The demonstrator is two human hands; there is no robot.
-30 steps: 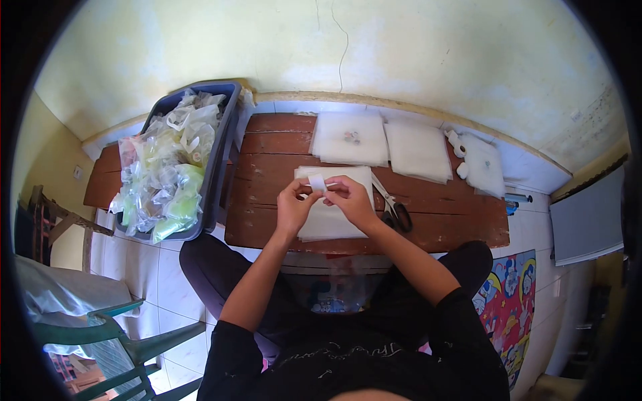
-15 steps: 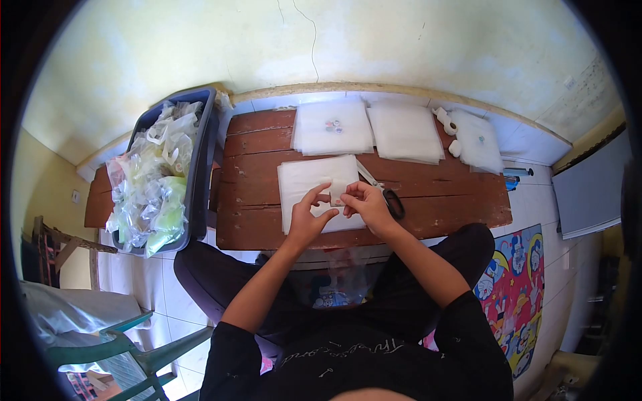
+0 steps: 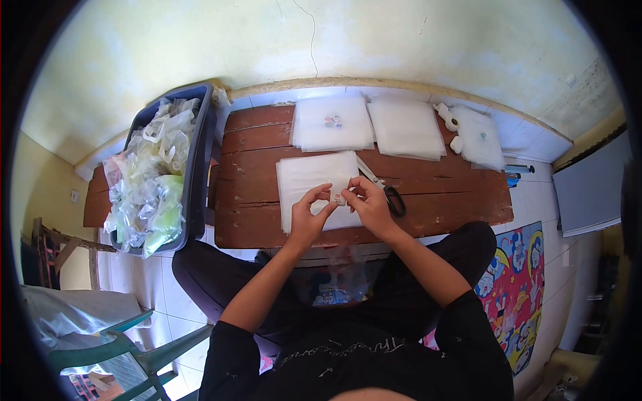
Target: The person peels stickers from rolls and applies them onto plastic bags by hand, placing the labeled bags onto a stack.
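A small, pale, clear-looking sticker (image 3: 337, 198) with a reddish print is held up over a stack of white translucent plastic sheets or bags (image 3: 301, 170). Its right edge is pinched between thumb and index finger of my right hand (image 3: 369, 206). My left hand (image 3: 310, 212) has its thumb and index finger curved at the sticker's left edge, seemingly gripping it there. Scissors (image 3: 393, 199) with black handles lie just right of the stack, blades partly beside its edge.
Along the wall lie more plastic stacks, one (image 3: 332, 137) with small stickers on it, another (image 3: 408, 130), and a third (image 3: 478, 144) beside white rolls (image 3: 452, 125). A dark bin (image 3: 197, 167) of plastic bags stands left of the wooden table (image 3: 247, 174).
Both hands have moved slightly, the left one a little upward. The sticker is now turned so that its print shows more clearly between my fingers.
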